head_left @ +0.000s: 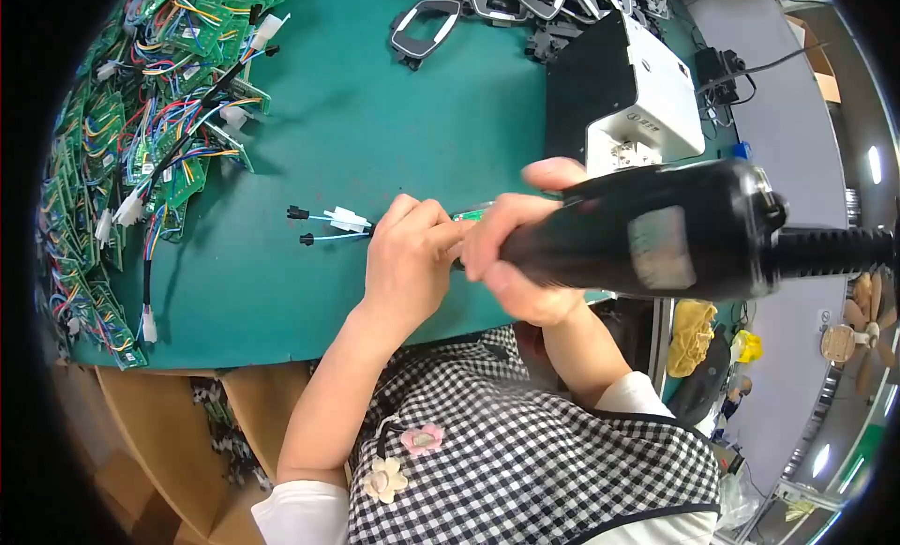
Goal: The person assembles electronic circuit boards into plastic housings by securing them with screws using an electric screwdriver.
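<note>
Black power tool [647, 228] was held above the green bench [375, 104], pointing left with its thick black cord [834, 253] off to the right, and the right hand [508, 224] had its fingers wrapped around the thin end. Just beside it, the left hand [408, 264] had its fingers bent and close together near a small green board [471, 214], but you could not tell if they pinched it, and thin wires with plugs [347, 219] stuck out on its left side. Farther out, a big heap of boards [192, 29] lay on the left, a white and black box [661, 86] stood on the right, and gray frames [412, 49] lay at the far side.
</note>
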Available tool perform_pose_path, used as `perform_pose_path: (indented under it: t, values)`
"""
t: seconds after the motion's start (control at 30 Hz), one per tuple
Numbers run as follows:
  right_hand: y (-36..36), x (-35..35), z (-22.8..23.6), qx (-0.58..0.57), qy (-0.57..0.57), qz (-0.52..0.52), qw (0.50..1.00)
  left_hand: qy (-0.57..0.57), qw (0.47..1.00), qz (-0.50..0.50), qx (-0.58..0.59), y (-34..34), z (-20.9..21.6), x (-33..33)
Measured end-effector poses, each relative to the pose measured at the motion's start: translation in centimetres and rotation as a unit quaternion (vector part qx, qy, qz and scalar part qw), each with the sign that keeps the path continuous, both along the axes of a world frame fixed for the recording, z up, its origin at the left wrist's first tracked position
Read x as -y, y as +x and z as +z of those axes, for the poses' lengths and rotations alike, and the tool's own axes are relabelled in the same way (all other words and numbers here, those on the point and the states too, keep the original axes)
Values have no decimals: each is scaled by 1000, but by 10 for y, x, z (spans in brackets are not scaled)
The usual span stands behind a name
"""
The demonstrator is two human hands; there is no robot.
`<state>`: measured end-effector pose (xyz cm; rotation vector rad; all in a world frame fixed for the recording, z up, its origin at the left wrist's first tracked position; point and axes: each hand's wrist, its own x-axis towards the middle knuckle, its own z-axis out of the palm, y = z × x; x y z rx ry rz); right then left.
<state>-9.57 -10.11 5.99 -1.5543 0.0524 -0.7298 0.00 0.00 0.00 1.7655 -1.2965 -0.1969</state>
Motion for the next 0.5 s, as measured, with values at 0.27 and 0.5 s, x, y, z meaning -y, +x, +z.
perform_pose_path:
  t: [0.27,0.5]
  values:
    - [-8,10,-8,12,-82,66,994,-13,1000,-6,25,1,-1,5]
    - [-36,32,17,255,122,-51,958,99,993,3,56,89,30,20]
